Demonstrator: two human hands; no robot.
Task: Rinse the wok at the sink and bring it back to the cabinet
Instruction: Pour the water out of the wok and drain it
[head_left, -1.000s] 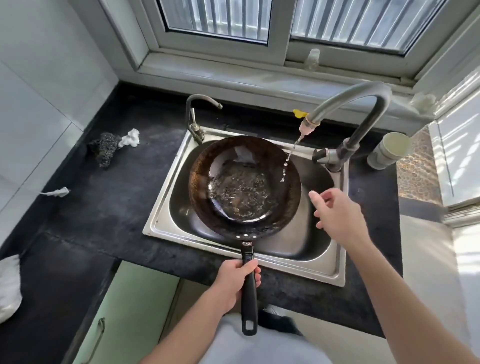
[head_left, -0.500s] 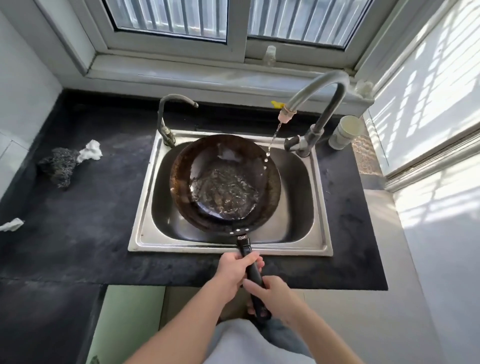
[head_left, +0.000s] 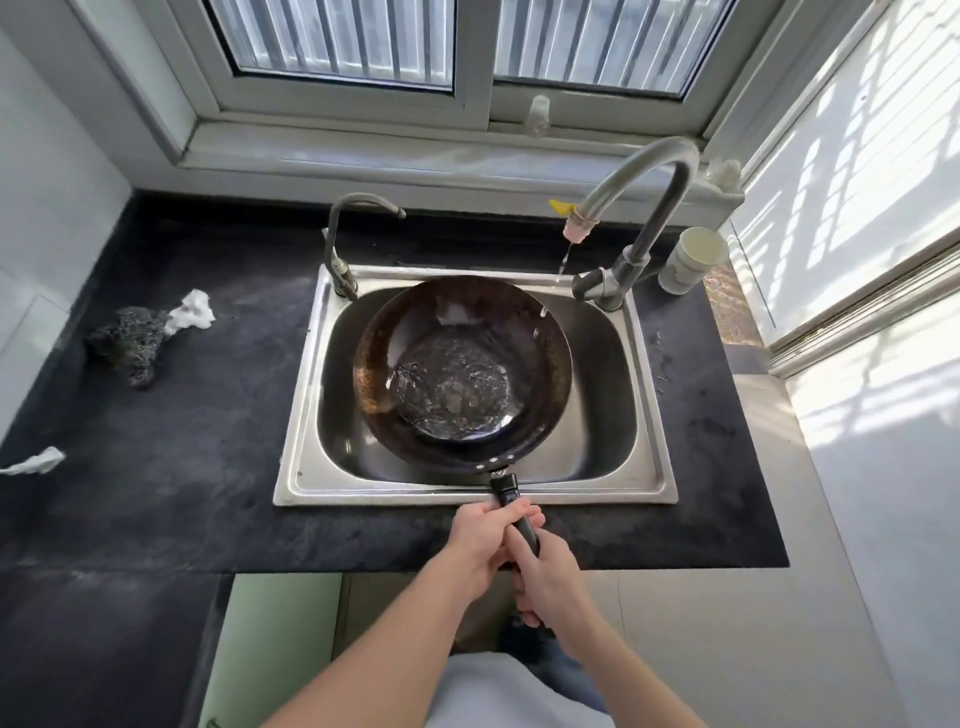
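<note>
A dark, rust-stained wok (head_left: 462, 364) sits over the steel sink (head_left: 649, 467), with a pool of water in its bottom. Its black handle (head_left: 506, 488) points toward me over the sink's front rim. My left hand (head_left: 480, 540) grips the handle close to the wok. My right hand (head_left: 545, 582) grips the same handle just behind it, nearer my body. The tall curved tap (head_left: 644, 176) at the back right lets out only a thin trickle that falls near the wok's far right rim.
A smaller second tap (head_left: 343, 244) stands at the sink's back left. A white cup (head_left: 691, 257) sits right of the tall tap. On the black counter (head_left: 182, 467) to the left lie a dark scrubber (head_left: 127, 343) and white paper scraps (head_left: 195, 312). Green cabinet front (head_left: 270, 649) below.
My right hand left the tap area and came down onto the wok handle behind my left hand. The water stream has thinned to a trickle. The view shifted back and up.
</note>
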